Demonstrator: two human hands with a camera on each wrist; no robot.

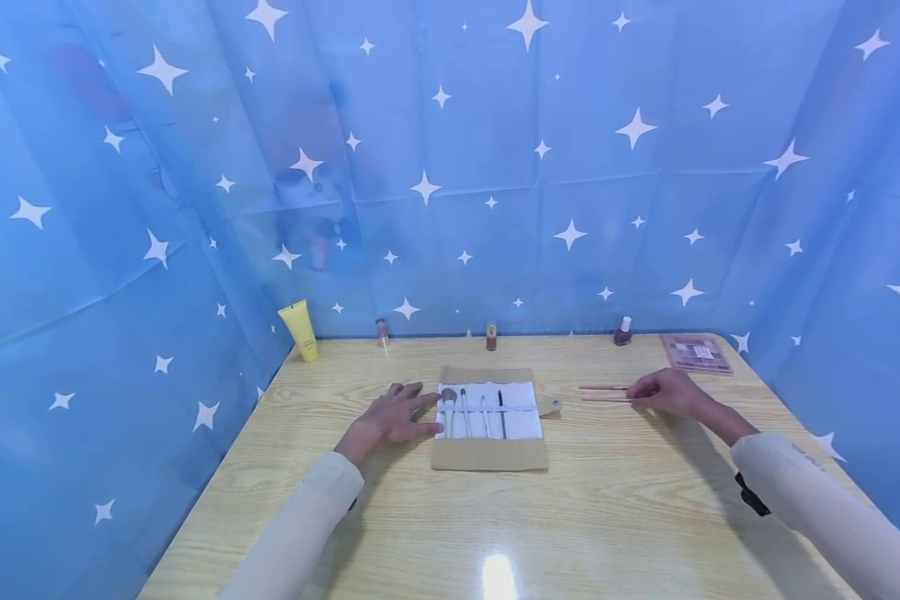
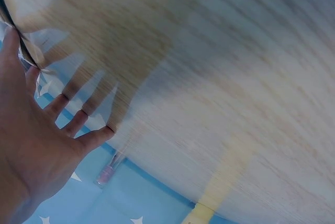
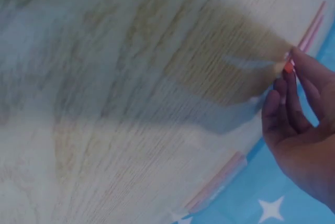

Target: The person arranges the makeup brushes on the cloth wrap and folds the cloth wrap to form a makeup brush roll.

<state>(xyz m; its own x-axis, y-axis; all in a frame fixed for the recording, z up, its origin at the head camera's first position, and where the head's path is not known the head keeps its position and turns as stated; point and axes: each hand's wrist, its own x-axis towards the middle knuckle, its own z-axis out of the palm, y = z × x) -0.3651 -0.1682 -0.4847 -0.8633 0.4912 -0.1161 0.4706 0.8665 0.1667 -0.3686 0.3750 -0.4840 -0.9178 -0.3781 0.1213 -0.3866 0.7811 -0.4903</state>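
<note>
A beige brush roll (image 1: 490,455) lies unfolded on the table, several brushes tucked under the band across its white lining. My left hand (image 1: 399,415) touches its left edge with spread fingers; in the left wrist view the hand (image 2: 39,135) partly meets the dark edge of the roll. To the right of the roll, my right hand (image 1: 667,392) pinches at the ends of two thin pink sticks (image 1: 603,399). In the right wrist view, thumb and fingertips of the hand (image 3: 306,130) grip an orange-ended stick (image 3: 311,25); whether both are held I cannot tell.
Along the table's back edge stand a yellow tube (image 1: 301,332), a small pinkish bottle (image 1: 382,332), a red bottle with a gold cap (image 1: 491,337) and a dark, white-capped bottle (image 1: 623,332). A flat palette (image 1: 696,354) lies at back right. Blue starry cloth hangs around.
</note>
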